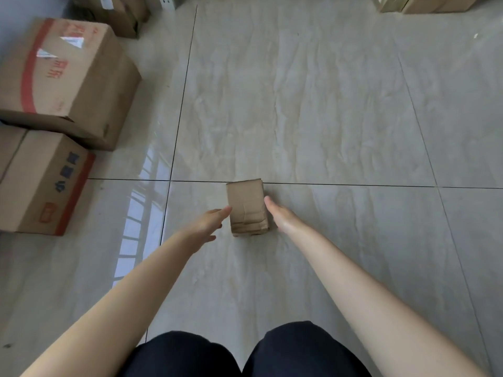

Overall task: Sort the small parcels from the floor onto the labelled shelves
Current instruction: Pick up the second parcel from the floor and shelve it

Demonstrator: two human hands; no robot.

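A small brown cardboard parcel [247, 206] stands on the glossy tiled floor, just below a tile joint, its face creased and taped. My left hand [208, 224] reaches in from the left with fingers spread, the fingertips at the parcel's left edge. My right hand [279, 214] lies flat against the parcel's right side, fingers extended. Neither hand has closed around the parcel, which still rests on the floor. No shelves are in view.
Two large cardboard boxes [68, 74] [40, 180] with red tape stand at the left. More boxes sit at the top left [122, 12] and top right [424, 2]. My dark-trousered knees [245, 352] fill the bottom edge.
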